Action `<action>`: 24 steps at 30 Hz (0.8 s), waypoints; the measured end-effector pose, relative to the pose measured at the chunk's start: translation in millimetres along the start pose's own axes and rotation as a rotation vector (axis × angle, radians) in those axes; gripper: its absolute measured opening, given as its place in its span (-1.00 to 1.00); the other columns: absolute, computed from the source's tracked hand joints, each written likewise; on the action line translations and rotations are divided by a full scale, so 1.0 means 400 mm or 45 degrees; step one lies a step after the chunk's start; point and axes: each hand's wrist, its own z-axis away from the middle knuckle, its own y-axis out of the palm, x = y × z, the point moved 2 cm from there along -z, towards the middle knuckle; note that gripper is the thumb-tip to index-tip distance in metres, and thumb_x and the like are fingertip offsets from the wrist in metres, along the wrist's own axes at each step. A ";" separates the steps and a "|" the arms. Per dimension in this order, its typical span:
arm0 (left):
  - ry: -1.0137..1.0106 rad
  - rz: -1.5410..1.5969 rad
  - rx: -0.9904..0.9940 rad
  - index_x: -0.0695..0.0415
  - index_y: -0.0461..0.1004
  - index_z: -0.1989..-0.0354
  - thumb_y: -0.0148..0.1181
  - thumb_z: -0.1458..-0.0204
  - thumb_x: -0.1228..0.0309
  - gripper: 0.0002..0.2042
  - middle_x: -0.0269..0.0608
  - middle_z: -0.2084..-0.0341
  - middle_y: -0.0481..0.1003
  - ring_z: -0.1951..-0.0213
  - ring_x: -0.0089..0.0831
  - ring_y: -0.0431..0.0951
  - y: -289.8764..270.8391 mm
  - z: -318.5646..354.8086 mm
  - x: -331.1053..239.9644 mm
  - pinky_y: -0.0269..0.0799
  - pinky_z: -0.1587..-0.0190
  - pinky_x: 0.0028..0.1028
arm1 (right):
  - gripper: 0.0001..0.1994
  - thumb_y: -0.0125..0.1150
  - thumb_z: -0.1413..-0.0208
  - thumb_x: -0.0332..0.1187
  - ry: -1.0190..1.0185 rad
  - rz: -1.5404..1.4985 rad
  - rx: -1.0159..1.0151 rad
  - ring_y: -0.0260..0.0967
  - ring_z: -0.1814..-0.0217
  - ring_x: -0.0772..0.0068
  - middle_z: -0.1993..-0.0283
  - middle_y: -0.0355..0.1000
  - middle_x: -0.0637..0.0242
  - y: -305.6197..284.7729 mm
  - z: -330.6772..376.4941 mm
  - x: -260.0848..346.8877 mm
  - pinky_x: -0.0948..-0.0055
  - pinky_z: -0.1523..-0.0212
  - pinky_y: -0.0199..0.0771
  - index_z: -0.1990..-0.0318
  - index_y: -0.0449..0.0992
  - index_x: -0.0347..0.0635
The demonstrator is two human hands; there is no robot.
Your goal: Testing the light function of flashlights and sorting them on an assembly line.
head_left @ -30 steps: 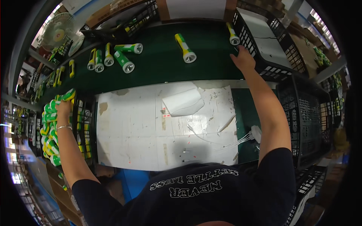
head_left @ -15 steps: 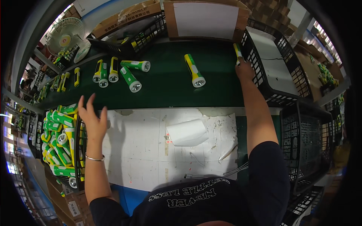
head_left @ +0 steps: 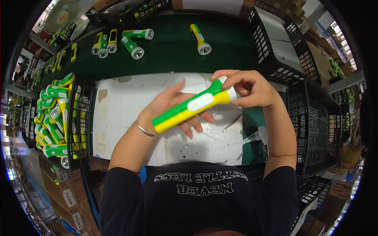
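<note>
A green and yellow flashlight (head_left: 185,112) with a white head is held at a slant above the white work surface (head_left: 118,129). My right hand (head_left: 258,88) is closed on its head end, thumb and fingers round the white rim. Behind the flashlight's body is my left hand (head_left: 158,104), slightly blurred, its fingers spread and partly hidden. Whether the left palm touches the flashlight I cannot tell. Farther off, a single flashlight (head_left: 200,39) lies on the dark green table strip (head_left: 165,55), and several more, including a green one (head_left: 132,48), lie to its left.
A black crate (head_left: 74,129) heaped with flashlights stands at the left. On the right are a black crate (head_left: 271,51) lined with a white sheet and a dark mesh crate (head_left: 315,129) nearer me. White cables (head_left: 254,137) lie beside my right forearm. Another crate (head_left: 130,16) sits at the back left.
My right hand has come from the far right, beside the crate, to the middle with the flashlight. My left hand has moved right from near the heaped crate. The whole view has shifted.
</note>
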 end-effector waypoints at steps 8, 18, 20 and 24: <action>0.297 0.287 -0.406 0.21 0.22 -0.09 -0.18 -0.16 0.14 -0.55 0.02 0.13 0.40 0.09 -0.19 0.46 -0.038 -0.008 0.140 0.48 0.14 -0.16 | -0.63 0.21 0.10 -0.46 0.306 0.161 -0.645 -0.08 0.67 0.90 0.32 0.39 0.57 0.132 0.119 -0.063 0.78 0.64 -0.03 0.05 0.43 -0.21; 0.421 -0.089 -0.892 0.12 0.31 0.19 -0.07 -0.11 0.06 -0.65 -0.24 0.45 0.42 0.51 -0.49 0.44 -0.059 -0.011 0.188 0.43 0.50 -0.49 | -0.73 0.18 -0.01 -0.34 0.483 0.049 -0.778 0.14 0.50 0.80 0.30 0.40 0.43 0.304 0.227 -0.166 0.74 0.47 0.19 0.13 0.41 -0.24; 0.418 -0.100 -0.884 0.12 0.31 0.20 -0.07 -0.11 0.06 -0.65 -0.24 0.46 0.42 0.52 -0.49 0.44 -0.055 -0.015 0.192 0.43 0.50 -0.49 | -0.77 0.10 -0.07 -0.29 0.476 0.188 -0.843 0.19 0.49 0.68 0.29 0.39 0.37 0.323 0.230 -0.160 0.61 0.44 0.25 0.19 0.40 -0.25; 0.504 -0.202 -0.822 0.14 0.28 0.20 -0.09 -0.13 0.11 -0.68 -0.18 0.46 0.41 0.52 -0.48 0.43 -0.046 -0.023 0.197 0.43 0.52 -0.49 | -0.81 -0.02 -0.09 -0.28 0.274 0.856 -0.795 0.34 0.44 0.21 0.42 0.33 0.20 0.344 0.215 -0.114 0.36 0.39 0.33 0.32 0.39 -0.22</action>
